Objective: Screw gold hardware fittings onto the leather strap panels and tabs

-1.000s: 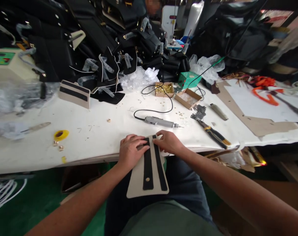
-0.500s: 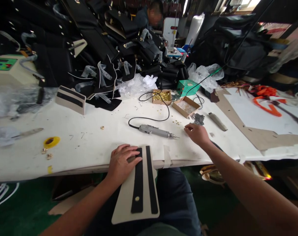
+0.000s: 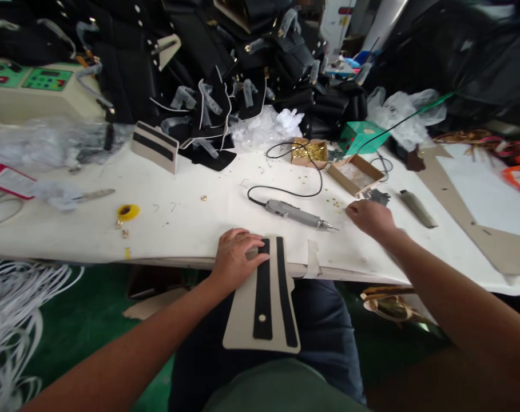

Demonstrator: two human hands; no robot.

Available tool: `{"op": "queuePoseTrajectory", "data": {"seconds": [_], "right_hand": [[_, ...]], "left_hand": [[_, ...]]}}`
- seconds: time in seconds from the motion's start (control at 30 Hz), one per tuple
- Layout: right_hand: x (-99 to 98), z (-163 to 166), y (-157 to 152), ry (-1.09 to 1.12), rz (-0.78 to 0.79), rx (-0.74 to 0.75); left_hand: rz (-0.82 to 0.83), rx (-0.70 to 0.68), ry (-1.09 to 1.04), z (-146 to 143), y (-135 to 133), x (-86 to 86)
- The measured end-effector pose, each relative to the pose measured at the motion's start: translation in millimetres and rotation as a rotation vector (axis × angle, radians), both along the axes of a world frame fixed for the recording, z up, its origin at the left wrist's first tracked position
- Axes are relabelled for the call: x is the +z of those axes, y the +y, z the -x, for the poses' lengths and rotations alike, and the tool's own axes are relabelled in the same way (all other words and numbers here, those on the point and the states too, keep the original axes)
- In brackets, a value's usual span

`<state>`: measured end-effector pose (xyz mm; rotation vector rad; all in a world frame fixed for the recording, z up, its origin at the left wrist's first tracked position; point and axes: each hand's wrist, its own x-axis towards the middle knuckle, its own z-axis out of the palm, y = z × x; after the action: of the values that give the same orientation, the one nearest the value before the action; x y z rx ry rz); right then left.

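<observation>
My left hand (image 3: pixel 237 258) lies over the upper end of a beige bag panel (image 3: pixel 242 323), its thumb across one of two black strips. The panel slopes from the table edge down to my lap. A small round metal stud (image 3: pixel 262 318) sits low on the left strip. My right hand (image 3: pixel 371 218) is at the tabletop with its fingers pinched together; whatever is in them is hidden. Just left of it are several small brass pieces (image 3: pixel 334 202). Between the hands, a grey corded electric screwdriver (image 3: pixel 298 215) lies with its bit pointing right.
Behind are a carton of brass parts (image 3: pixel 311 153), a second carton (image 3: pixel 357 176) and a green box (image 3: pixel 362 137). A wrapped, blade-like tool (image 3: pixel 418 209) lies right. Black bags (image 3: pixel 126 74) pile up at the back; a yellow tape roll (image 3: pixel 128 212) and another panel (image 3: pixel 154 147) are left.
The view has swung left and down, so things appear shifted right. My right fingers have closed tighter beside the brass pieces. The left hand stays on the panel.
</observation>
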<state>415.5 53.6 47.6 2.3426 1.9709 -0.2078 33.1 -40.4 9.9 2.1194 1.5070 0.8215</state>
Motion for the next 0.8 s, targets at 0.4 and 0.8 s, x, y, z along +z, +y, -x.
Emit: {"op": "queuePoseTrajectory", "data": {"seconds": [0.4,0.8], "right_hand": [[14.5,24,-18,0.037,-0.221,-0.140],[-5.6,182,-85,0.832,0.128,0.349]], "left_hand": [[0.040,-0.027,-0.101,0,-5,-6.0],[-0.053,-0.032,-0.037,3,-7,-11.1]]}}
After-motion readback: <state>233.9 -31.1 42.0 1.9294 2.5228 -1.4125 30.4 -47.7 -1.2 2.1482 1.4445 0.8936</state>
